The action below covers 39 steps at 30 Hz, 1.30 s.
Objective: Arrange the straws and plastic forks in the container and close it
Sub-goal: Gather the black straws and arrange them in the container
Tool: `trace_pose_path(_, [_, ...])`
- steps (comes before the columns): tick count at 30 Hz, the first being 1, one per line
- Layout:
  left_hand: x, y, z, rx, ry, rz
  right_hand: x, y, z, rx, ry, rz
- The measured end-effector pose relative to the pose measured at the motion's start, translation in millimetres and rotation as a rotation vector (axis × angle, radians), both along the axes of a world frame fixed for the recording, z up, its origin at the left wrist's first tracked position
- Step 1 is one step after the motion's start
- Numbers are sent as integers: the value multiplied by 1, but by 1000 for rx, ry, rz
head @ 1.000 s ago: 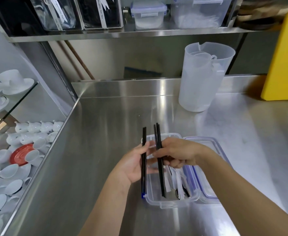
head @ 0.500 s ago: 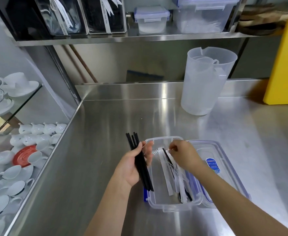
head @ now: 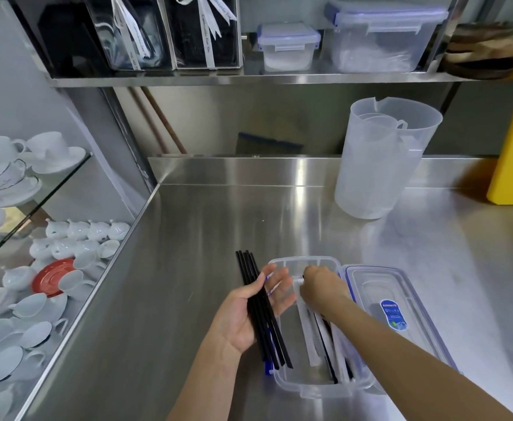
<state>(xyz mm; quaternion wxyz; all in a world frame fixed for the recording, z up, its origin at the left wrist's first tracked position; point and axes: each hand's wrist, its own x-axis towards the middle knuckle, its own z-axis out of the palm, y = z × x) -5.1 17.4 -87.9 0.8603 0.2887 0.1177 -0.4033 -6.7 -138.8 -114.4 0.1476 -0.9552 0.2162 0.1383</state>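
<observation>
White cups (head: 27, 305) crowd the glass shelves at far left, beside the steel counter (head: 188, 238). Next, the left hand (head: 246, 314) lies palm up, thumb pressed over a bundle of black straws (head: 263, 314) across the palm, its other fingers loosely spread over the container's left edge. That clear container (head: 319, 387) sits open on the counter with wrapped pieces lying lengthwise inside, probably forks, though the wrapping blurs them. Over its far end the right hand (head: 322, 287) reaches down, fingertips seemingly pinching something small and clear; I cannot tell what. Touching the container's right side lies the lid (head: 401, 302). Well behind stands a jug (head: 382, 159).
</observation>
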Motion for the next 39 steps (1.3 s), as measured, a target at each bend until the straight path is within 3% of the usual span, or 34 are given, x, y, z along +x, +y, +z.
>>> trace_pose_path(9, [12, -6, -3, 133, -58, -106, -5, -27, 75, 496, -414, -106])
trace_pose_path(13, [10, -16, 1, 181, -93, -248, -11, -17, 94, 825, -268, -69])
trace_pose_path(17, [5, -17, 3, 170, -130, -313, -11, -4, 78, 744, -166, -19])
trace_pose_path(24, [-3, -10, 5, 243, -153, -338, -13, -1, 52, 728, -232, -41])
trace_pose_path(28, [-4, -9, 5, 180, -91, -258, -19, -8, 43, 806, -320, -201])
trace_pose_path(30, [-2, -7, 3, 149, -66, -155, -27, -12, 37, 689, -280, -227])
trace_pose_path(34, [1, -5, -5, 92, -15, -26, -43, 7, 11, 415, 73, -72])
trace_pose_path(39, [-2, -2, -11, 98, 13, -18, -49, 17, 5, 292, -67, 3])
